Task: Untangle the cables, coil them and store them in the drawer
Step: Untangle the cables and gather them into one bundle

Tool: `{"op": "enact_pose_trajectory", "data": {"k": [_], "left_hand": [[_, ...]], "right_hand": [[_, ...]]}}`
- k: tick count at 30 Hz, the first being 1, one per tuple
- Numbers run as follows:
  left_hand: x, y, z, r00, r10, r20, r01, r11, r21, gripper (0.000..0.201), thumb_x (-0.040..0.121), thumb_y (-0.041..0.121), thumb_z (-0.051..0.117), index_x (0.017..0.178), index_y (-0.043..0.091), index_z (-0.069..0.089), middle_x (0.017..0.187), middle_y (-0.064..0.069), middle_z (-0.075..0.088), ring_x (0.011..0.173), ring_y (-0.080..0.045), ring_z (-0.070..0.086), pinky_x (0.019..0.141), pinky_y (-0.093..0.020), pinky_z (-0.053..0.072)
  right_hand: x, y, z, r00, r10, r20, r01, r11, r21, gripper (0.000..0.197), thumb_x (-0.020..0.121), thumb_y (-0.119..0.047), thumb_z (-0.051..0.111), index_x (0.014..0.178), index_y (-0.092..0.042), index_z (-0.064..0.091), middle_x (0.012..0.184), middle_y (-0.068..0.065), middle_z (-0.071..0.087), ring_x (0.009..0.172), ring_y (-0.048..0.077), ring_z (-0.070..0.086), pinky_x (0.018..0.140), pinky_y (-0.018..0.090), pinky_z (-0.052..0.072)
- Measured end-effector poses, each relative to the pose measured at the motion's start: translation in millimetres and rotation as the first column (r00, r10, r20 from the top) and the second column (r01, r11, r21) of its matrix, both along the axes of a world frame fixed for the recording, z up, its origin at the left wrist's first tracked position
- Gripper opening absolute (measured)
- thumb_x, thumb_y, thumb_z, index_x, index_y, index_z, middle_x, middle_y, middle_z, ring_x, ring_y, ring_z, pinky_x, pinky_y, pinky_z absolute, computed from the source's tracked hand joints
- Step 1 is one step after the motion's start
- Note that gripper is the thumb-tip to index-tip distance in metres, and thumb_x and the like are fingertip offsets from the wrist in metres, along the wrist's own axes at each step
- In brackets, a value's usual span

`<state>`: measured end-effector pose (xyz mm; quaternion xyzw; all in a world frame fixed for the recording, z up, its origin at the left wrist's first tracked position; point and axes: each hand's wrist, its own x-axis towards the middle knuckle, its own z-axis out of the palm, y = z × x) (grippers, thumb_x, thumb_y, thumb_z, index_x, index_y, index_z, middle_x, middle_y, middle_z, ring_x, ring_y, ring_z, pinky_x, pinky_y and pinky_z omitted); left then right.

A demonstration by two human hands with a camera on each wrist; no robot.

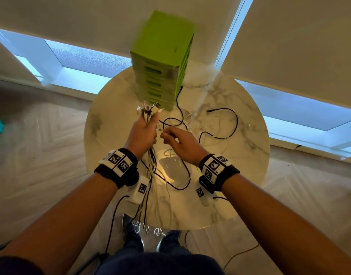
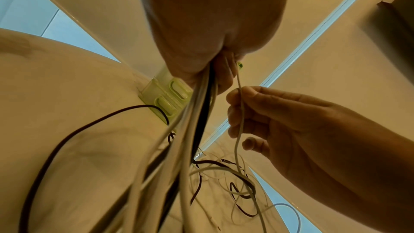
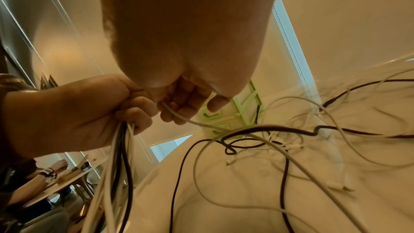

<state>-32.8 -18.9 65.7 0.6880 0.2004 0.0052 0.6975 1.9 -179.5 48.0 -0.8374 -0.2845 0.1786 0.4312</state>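
My left hand (image 1: 144, 129) grips a bundle of white and black cables (image 1: 149, 167) upright above the round marble table (image 1: 250, 151). Their plug ends (image 1: 147, 111) stick out above the fist and the long tails hang past the table's near edge. My right hand (image 1: 171, 135), just to the right, pinches one thin white cable (image 2: 239, 112) that runs up into the left fist. In the right wrist view that white cable (image 3: 179, 116) leaves the fingers toward the loose tangle (image 3: 268, 141). The green drawer tower (image 1: 162, 62) stands at the table's far side, all drawers shut.
Loose black and white cables (image 1: 218, 124) sprawl over the table's middle and right. My feet (image 1: 150, 241) stand at the near edge. Another person (image 3: 40, 180) sits at a table at the left in the right wrist view. Window blinds line the wall behind.
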Motion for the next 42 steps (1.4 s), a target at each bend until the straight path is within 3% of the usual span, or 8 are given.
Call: {"op": "enact_pose_trajectory", "data": {"k": [6,9,13,18,24,33,39,42], "left_hand": [[3.5,4.0,7.0,1.000,0.028,0.013,-0.027,0.997,-0.079,0.040,0.110,0.042,0.036,0.078,0.018,0.040,0.060,0.005,0.035,0.051,-0.008,0.030,0.047,-0.026,0.025],[5.1,11.5,11.2,0.994,0.106,0.023,-0.106,0.994,-0.031,0.033,0.111,0.040,0.036,0.087,0.020,0.047,0.070,0.005,0.047,0.060,-0.006,0.045,0.053,-0.023,0.038],[5.7,25.7,16.6,0.983,0.163,0.082,-0.160,0.986,-0.037,0.026,0.112,0.034,0.031,0.100,0.023,0.052,0.090,-0.004,0.058,0.088,-0.012,0.063,0.066,-0.027,0.059],[5.2,33.3,16.4,0.988,0.096,0.117,-0.092,0.995,-0.038,0.027,0.111,0.040,0.034,0.095,0.024,0.048,0.066,0.006,0.033,0.058,-0.010,0.037,0.061,-0.029,0.045],[4.4,23.8,23.7,0.993,-0.019,0.119,0.013,0.999,0.049,0.009,0.103,0.037,0.060,0.097,0.031,0.060,0.067,0.008,0.040,0.052,-0.007,0.038,0.051,-0.028,0.049],[1.9,12.0,25.6,0.985,-0.168,-0.044,0.168,0.986,-0.005,0.036,0.102,0.044,0.058,0.091,0.013,0.071,0.061,0.002,0.031,0.052,-0.012,0.028,0.049,-0.026,0.029],[-6.6,6.2,31.9,0.966,-0.252,-0.052,0.256,0.958,0.126,0.027,0.094,0.051,0.068,0.067,0.046,0.067,0.049,0.015,0.039,0.048,-0.006,0.038,0.051,-0.025,0.038],[-5.2,11.0,29.7,0.988,-0.157,0.013,0.156,0.985,0.079,0.030,0.092,0.030,0.070,0.064,0.039,0.063,0.058,0.014,0.036,0.056,-0.013,0.034,0.054,-0.029,0.037]], "right_hand": [[-11.8,-11.8,-15.4,0.979,0.083,-0.185,-0.106,0.987,-0.119,0.026,0.108,-0.031,0.042,0.111,-0.018,0.064,0.099,0.000,0.070,0.094,0.010,0.065,0.085,0.021,0.049],[-14.2,-25.3,-29.5,0.973,0.051,-0.225,-0.089,0.983,-0.160,0.027,0.108,-0.031,0.042,0.108,-0.014,0.063,0.095,0.000,0.069,0.084,0.002,0.064,0.081,0.018,0.051],[-12.4,-46.1,-43.8,0.970,0.027,-0.240,-0.102,0.946,-0.306,0.032,0.108,-0.030,0.042,0.099,-0.009,0.064,0.094,0.002,0.067,0.092,0.021,0.064,0.087,0.037,0.050],[-5.1,-49.2,-30.2,0.988,-0.027,-0.152,-0.022,0.951,-0.310,0.031,0.108,-0.034,0.040,0.101,-0.013,0.062,0.084,-0.006,0.064,0.077,0.009,0.059,0.076,0.028,0.043],[3.2,-30.4,4.5,1.000,0.005,0.004,-0.004,0.988,-0.152,0.030,0.108,-0.034,0.041,0.103,-0.014,0.062,0.086,-0.003,0.062,0.075,0.003,0.053,0.068,0.010,0.038],[9.8,-21.2,30.7,0.990,0.073,0.117,-0.065,0.996,-0.066,0.023,0.107,-0.029,0.044,0.103,-0.016,0.063,0.087,-0.012,0.060,0.081,-0.003,0.054,0.073,0.013,0.041],[11.4,-19.9,32.0,0.986,0.161,0.041,-0.154,0.979,-0.131,0.030,0.107,-0.034,0.045,0.100,-0.016,0.068,0.093,-0.008,0.068,0.083,0.000,0.060,0.078,0.013,0.045],[12.6,-33.0,11.8,0.979,0.203,-0.030,-0.204,0.950,-0.238,0.030,0.107,-0.035,0.045,0.099,-0.016,0.067,0.091,-0.007,0.065,0.083,0.009,0.061,0.080,0.027,0.050]]}}
